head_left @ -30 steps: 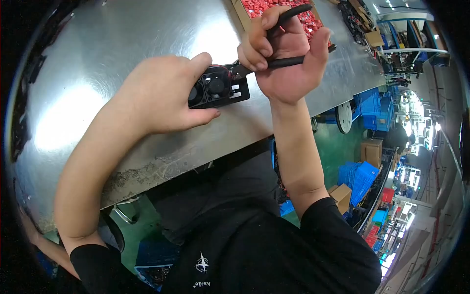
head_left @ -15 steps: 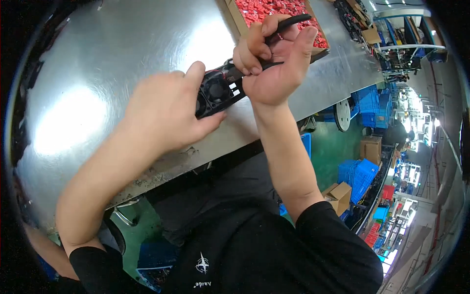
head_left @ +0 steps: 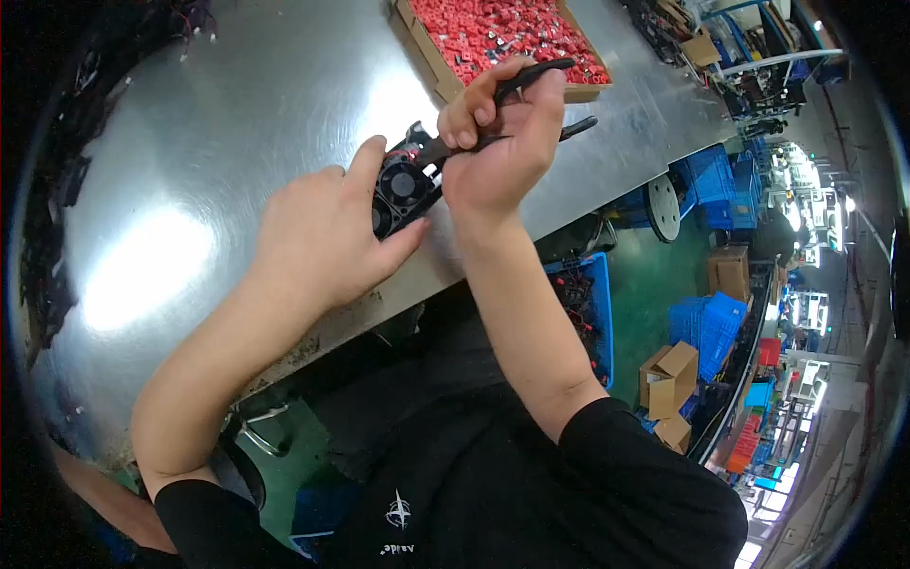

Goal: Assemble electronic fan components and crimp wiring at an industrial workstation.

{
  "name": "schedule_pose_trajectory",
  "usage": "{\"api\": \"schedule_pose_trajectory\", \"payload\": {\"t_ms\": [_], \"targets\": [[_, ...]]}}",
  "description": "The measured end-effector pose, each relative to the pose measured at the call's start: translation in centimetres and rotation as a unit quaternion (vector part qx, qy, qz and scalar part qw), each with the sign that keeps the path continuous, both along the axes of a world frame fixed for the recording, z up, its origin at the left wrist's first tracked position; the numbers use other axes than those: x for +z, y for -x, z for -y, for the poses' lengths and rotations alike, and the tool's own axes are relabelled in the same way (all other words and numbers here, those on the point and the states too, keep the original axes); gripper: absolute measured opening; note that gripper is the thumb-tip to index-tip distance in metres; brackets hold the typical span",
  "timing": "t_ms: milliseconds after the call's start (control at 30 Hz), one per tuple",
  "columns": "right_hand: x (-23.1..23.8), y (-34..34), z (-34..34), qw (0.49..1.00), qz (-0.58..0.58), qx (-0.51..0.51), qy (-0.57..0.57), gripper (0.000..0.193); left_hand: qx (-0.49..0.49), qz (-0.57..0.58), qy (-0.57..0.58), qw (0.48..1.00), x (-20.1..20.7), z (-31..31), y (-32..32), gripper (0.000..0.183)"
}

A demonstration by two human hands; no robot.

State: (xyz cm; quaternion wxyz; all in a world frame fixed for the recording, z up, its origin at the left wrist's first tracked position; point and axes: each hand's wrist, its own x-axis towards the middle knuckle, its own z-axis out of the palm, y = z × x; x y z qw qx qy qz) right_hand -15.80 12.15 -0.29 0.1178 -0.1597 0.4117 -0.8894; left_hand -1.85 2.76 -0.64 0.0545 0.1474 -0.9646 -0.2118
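Observation:
In the middle of the table, my left hand (head_left: 318, 228) is closed round a black part with small cooling fans (head_left: 404, 184) set in a dark frame. Red wires show at the frame's upper end. My right hand (head_left: 500, 156) grips black-handled pliers (head_left: 536, 76), with the handles spread apart and the fingers between and around them. The dark head of the pliers reaches down to the upper end of the fan part, beside the wires. What exactly the jaws touch is too small to tell.
A cardboard tray (head_left: 427, 59) of small red parts stands behind my right hand on the metal table (head_left: 237, 104). Dark parts lie along the far left edge. Below the table's edge sits a blue crate (head_left: 607, 318) with dark and red pieces. Another person's arm (head_left: 114, 493) shows at lower left.
The pliers' handles have spread apart, and their head now shows at the fan part's wired end. The fan part has tilted more upright. My view has shifted slightly, showing more of the tray.

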Motion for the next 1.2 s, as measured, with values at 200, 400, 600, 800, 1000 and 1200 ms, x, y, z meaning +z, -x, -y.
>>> {"api": "schedule_pose_trajectory", "payload": {"t_ms": [200, 400, 600, 800, 1000, 1200], "targets": [[2.4, 1.1, -5.3, 0.97, -0.201, 0.124, 0.059, 0.067, -0.093, -0.04, -0.036, 0.994, 0.4, 1.6, -0.5, 0.072], [1.3, -0.4, -6.4, 0.955, -0.208, 0.209, 0.016, 0.075, -0.188, 0.044, -0.046, 0.98, 0.8, 2.9, 0.1, 0.077], [0.8, -2.3, -6.1, 0.952, -0.24, 0.173, -0.085, 0.079, -0.188, 0.036, -0.058, 0.98, 0.5, 3.0, 0.0, 0.076], [1.1, -2.9, -6.0, 0.955, -0.235, 0.128, -0.125, 0.094, -0.191, -0.025, -0.043, 0.98, 0.1, 2.9, -0.1, 0.067], [1.8, -3.0, -5.9, 0.95, -0.234, 0.139, -0.153, 0.117, -0.193, -0.014, -0.059, 0.979, 0.3, 2.9, 0.2, 0.066], [1.0, -3.3, -5.1, 0.956, -0.242, 0.141, -0.083, 0.118, -0.189, -0.023, -0.061, 0.98, -0.1, 3.0, -0.1, 0.064]]}}
